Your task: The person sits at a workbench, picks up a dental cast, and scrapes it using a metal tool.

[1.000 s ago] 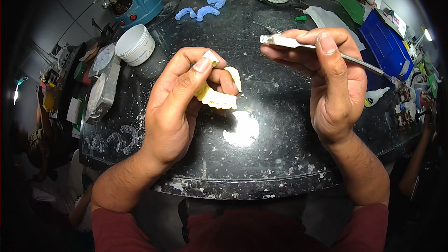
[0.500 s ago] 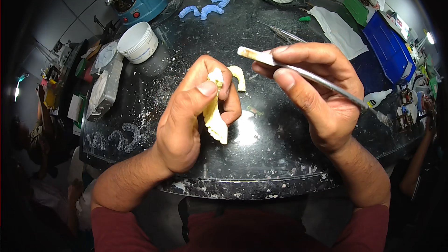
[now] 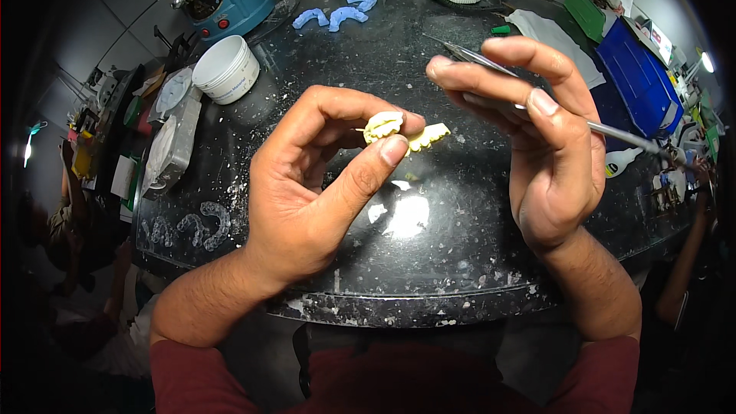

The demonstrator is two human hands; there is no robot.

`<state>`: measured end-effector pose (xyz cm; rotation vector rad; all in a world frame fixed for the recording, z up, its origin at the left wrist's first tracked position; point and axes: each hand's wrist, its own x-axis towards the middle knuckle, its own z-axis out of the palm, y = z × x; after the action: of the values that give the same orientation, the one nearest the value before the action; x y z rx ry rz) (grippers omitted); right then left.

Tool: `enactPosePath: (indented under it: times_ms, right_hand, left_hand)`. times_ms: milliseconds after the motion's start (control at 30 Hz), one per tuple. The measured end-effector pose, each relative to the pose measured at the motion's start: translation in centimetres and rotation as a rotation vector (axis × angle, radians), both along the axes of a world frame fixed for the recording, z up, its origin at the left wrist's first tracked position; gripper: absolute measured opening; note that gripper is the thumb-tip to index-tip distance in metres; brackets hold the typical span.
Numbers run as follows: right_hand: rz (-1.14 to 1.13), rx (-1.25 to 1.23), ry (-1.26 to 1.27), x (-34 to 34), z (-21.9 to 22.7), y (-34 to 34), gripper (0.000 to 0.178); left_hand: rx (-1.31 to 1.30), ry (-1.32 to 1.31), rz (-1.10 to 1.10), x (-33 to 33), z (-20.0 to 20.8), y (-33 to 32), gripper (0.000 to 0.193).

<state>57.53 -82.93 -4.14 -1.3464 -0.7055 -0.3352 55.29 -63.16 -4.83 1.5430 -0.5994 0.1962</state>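
Observation:
Between thumb and fingers of my left hand [image 3: 307, 192], which is closed, is a pale yellow dental cast [image 3: 382, 127] with tooth shapes. A toothed yellow section [image 3: 431, 136] shows right of the fingertips; whether it belongs to the same cast I cannot tell. My right hand [image 3: 548, 130] is raised to the right, loosely curled around a slim metal hand tool [image 3: 629, 138]. That tool's shaft slants down to the right, and its other end is hidden by the fingers. Beyond my right fingers, a pointed metal instrument [image 3: 452, 47] lies on the table.
The dark table [image 3: 452, 261] carries white crumbs. Blue arch-shaped pieces [image 3: 347, 18] lie at the back. Left are a white tub [image 3: 226, 70], a blue machine [image 3: 230, 4] and clear dental trays [image 3: 215, 226]. A blue bin [image 3: 640, 77] and a white bottle [image 3: 622, 159] stand right.
My left hand has turned the cast so one end faces up. My right hand has drawn back to the right and its fingers have shifted on the tool, hiding the smeared end seen before.

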Motion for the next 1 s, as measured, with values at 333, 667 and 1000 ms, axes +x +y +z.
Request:
enactPosePath:
  times_ms: [333, 667, 1000]
  right_hand:
    - [-0.025, -0.039, 0.021, 0.5, 0.2, -0.4, 0.049]
    - [0.141, 0.045, 0.051, -0.4, -0.1, 0.7, 0.018]
    - [0.123, -0.057, -0.063, -0.4, -0.2, 0.5, 0.014]
  left_hand:
    - [-0.064, 0.142, 0.031, -0.3, 0.4, 0.1, 0.020]
    - [0.201, -0.088, 0.228, -0.2, 0.6, 0.7, 0.025]
    - [0.448, -0.221, 0.245, -0.2, 1.1, 1.4, 0.038]
